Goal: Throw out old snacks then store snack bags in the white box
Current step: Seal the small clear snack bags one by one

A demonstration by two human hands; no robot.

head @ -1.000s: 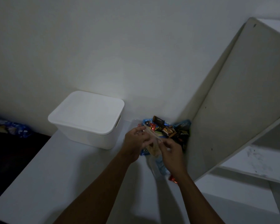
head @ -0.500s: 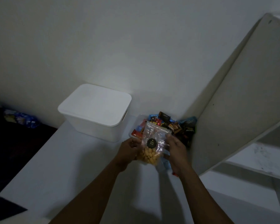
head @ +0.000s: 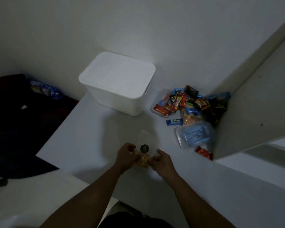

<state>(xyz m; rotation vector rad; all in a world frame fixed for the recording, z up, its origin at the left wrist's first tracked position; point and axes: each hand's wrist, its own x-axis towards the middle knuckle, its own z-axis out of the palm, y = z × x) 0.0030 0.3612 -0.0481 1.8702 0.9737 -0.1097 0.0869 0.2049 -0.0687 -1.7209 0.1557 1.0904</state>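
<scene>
**Both hands on the clear snack bag, near the front of the white table**

The small clear plastic bag of yellow snacks point(head: 144, 149), with a dark round sticker on its front, is held upright between both hands just above the white tabletop point(head: 89, 137). The left hand point(head: 127, 155) has its fingers curled round the bag's left side. The right hand point(head: 162, 162) pinches the right side with bent fingers and thumb.

The white lidded plastic box point(head: 117, 83) stands at the back against the wall, lid on, well apart from the bag. Bare tabletop lies between them and out to the left, as far as the table's slanting left edge, past which a dark cloth point(head: 15, 120) lies lower down.

The right side is tighter. A heap of coloured snack wrappers point(head: 184, 101) fills the corner against a tall pale shelf panel point(head: 253, 104). Near it lie a blue wrapped bar point(head: 174, 121), a clear plastic tub of blue packets point(head: 194, 136) and a red wrapper point(head: 203, 153) touching the panel's foot.
</scene>
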